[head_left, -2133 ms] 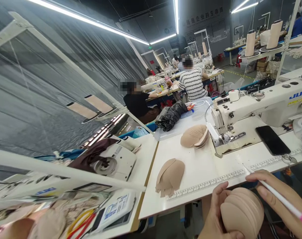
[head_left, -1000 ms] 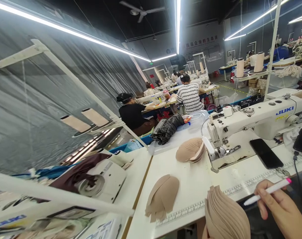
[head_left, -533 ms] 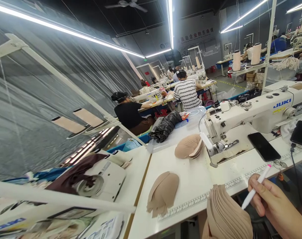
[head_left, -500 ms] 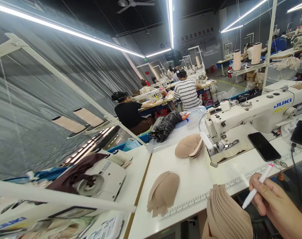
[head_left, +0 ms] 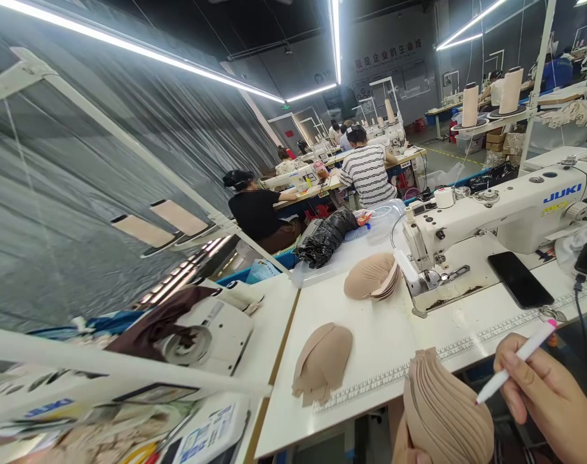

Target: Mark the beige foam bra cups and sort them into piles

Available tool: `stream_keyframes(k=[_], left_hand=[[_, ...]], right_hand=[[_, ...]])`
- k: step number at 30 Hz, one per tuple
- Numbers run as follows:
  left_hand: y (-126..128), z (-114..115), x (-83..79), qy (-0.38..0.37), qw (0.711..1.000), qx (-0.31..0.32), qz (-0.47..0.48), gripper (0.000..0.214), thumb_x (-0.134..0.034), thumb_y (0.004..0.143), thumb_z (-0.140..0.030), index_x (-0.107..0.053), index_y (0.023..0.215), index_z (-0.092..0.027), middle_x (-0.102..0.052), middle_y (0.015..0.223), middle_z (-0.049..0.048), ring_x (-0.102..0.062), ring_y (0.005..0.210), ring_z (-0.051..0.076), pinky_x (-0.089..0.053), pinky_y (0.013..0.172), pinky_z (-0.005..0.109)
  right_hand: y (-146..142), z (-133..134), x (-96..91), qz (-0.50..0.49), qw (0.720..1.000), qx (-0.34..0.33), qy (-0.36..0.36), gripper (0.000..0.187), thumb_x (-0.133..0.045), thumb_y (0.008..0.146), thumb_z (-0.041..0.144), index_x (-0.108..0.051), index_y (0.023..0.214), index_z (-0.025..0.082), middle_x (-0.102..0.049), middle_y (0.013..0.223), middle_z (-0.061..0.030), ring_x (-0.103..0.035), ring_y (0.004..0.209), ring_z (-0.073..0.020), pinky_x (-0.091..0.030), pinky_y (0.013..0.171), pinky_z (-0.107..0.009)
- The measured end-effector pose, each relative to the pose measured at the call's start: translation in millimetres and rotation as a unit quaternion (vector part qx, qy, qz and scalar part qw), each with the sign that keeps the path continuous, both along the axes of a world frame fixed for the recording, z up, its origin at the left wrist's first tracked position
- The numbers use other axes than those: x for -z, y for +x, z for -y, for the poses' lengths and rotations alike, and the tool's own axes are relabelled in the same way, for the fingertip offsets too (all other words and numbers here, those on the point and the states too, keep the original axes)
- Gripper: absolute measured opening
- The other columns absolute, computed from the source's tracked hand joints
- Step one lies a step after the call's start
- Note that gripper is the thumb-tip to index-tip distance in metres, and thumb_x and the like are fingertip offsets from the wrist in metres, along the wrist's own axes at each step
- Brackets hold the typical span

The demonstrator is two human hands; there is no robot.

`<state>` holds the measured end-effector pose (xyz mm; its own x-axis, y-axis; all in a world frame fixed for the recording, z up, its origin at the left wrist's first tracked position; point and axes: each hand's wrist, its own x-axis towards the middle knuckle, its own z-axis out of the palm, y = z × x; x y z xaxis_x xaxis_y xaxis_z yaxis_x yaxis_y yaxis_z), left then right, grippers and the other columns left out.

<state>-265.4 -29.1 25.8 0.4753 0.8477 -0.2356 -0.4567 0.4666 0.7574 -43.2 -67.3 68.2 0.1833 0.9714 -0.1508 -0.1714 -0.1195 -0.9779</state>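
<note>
a white juki sewing machine (head_left: pixel 496 212) stands on the white table (head_left: pixel 384 335), with a dark phone (head_left: pixel 520 279) lying flat by its base. left of the needle end sits a fanned pile of beige cups (head_left: pixel 373 276). a second beige pile (head_left: pixel 323 361) lies nearer the table's front edge, beside the printed ruler strip (head_left: pixel 419 364). behind them lies a black plastic bag (head_left: pixel 327 235). further back sit a person in a striped shirt (head_left: pixel 369 174) and a person in black (head_left: pixel 259 212).

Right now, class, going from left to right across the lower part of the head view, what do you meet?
Brown cloth → flat pile of tan pads on the table → held stack of tan pads → right hand gripping a white pen.
</note>
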Motion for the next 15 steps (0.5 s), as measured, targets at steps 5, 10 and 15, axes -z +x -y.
stream_keyframes(k=[5,10,15], left_hand=[[0.7,3.0,3.6,0.01,1.0,-0.022,-0.003,0.082,-0.087,0.074,-0.047,-0.06,0.148,-0.027,-0.063,0.153,0.0092,-0.033,0.157,0.048,-0.037,0.126,0.061],[13.0,3.0,-4.1,0.022,1.0,-0.008,0.013,0.089,-0.086,0.063,-0.051,-0.06,0.147,-0.036,-0.067,0.147,0.0041,-0.028,0.158,0.05,-0.041,0.12,0.064],[17.8,1.4,-7.3,0.017,0.999,0.008,0.035,0.103,-0.087,0.056,-0.06,-0.062,0.145,-0.013,-0.068,0.139,0.0214,-0.038,0.151,0.057,-0.031,0.125,0.066]], right_hand=[[-1.4,0.7,-0.7,-0.012,0.999,-0.045,-0.001,0.051,-0.047,0.106,0.067,-0.056,0.078,0.027,-0.058,0.051,0.0037,-0.048,0.06,-0.0194,-0.04,0.072,-0.035],[-2.7,-2.8,-0.7,-0.02,1.0,-0.009,-0.003,0.051,-0.049,0.105,0.068,-0.053,0.076,0.027,-0.058,0.05,0.004,-0.047,0.06,-0.0189,-0.04,0.071,-0.034],[-6.0,-5.3,-2.0,-0.03,0.998,-0.044,-0.015,0.052,-0.05,0.104,0.071,-0.056,0.078,0.026,-0.058,0.05,0.0039,-0.047,0.06,-0.0184,-0.039,0.069,-0.033]])
